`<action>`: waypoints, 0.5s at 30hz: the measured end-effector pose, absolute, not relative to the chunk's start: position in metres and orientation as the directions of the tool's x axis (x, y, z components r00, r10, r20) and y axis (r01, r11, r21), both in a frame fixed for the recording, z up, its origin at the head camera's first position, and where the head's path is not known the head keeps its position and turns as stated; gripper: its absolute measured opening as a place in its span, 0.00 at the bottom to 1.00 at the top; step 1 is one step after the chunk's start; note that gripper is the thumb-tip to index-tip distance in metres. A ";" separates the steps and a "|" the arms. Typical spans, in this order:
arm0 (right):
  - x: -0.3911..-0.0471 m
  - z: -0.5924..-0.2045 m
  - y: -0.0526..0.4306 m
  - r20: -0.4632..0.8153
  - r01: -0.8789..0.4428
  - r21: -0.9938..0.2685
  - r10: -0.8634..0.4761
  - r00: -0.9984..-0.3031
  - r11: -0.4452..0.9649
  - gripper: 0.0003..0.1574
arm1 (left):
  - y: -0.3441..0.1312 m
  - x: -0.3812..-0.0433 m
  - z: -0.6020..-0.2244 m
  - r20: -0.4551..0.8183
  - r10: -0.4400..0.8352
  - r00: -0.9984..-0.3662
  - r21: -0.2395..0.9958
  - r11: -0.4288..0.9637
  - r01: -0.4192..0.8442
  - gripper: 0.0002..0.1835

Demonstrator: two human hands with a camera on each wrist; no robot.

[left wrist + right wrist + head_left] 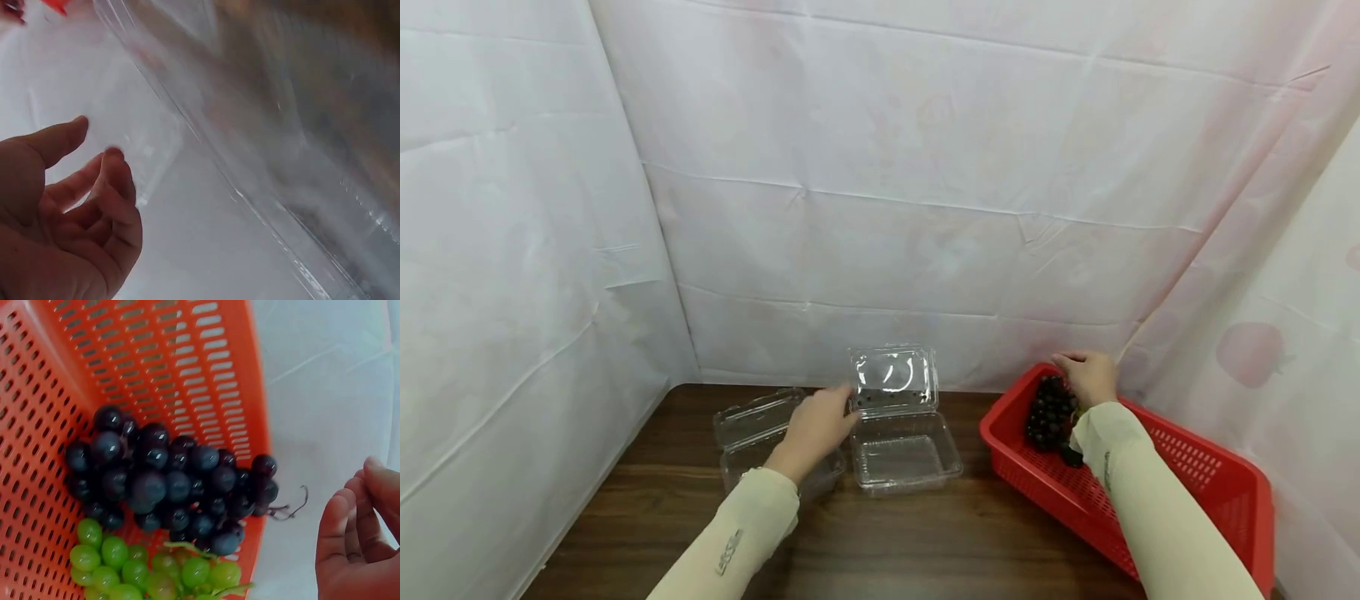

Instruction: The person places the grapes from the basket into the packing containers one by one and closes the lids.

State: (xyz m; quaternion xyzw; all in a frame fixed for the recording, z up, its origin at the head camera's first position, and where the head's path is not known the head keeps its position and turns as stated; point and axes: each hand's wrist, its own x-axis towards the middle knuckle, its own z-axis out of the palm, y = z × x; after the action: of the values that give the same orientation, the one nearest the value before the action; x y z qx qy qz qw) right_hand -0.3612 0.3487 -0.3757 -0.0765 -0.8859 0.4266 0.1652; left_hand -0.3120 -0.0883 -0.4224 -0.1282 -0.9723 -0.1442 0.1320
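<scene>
In the head view, my left hand point(820, 421) hovers at two clear plastic clamshell boxes. It partly covers the left box point(752, 419); the right box point(906, 479) stands beside it with its lid point(891, 379) raised. Thumb and fingers of the left hand point(75, 231) are bent loosely and apart, with nothing between them. My right hand point(1090, 379) is over the far end of a red basket point(1022, 473), near a bunch of black grapes point(1048, 414). In the right wrist view, this hand point(359, 534) holds nothing, fingers loosely bent, apart from the black grapes' stem point(290, 512).
Green grapes point(134, 572) lie against the black ones inside the basket. Under everything is a dark wooden table point(895, 542). White cloth point(880, 250) hangs behind and at both sides, close to the basket's far rim.
</scene>
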 end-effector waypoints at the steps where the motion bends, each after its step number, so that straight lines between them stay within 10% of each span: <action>1: -0.361 -0.377 0.349 0.213 0.003 -0.782 0.273 -0.938 0.623 0.25 | -0.087 -0.304 -0.424 0.276 0.213 -0.937 0.256 0.924 0.285 0.26; 15: -0.362 -0.381 0.366 0.124 0.158 -0.668 0.318 -0.940 0.727 0.24 | -0.074 -0.240 -0.446 0.316 0.215 -0.924 0.257 0.918 0.302 0.16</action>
State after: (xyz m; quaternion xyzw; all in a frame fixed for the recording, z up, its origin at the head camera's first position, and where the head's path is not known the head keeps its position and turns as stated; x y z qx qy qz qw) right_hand -0.3621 0.3665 -0.3809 -0.1292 -0.9220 0.3462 0.1157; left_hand -0.2404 -0.0741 -0.4462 -0.1334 -0.9689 -0.1522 0.1422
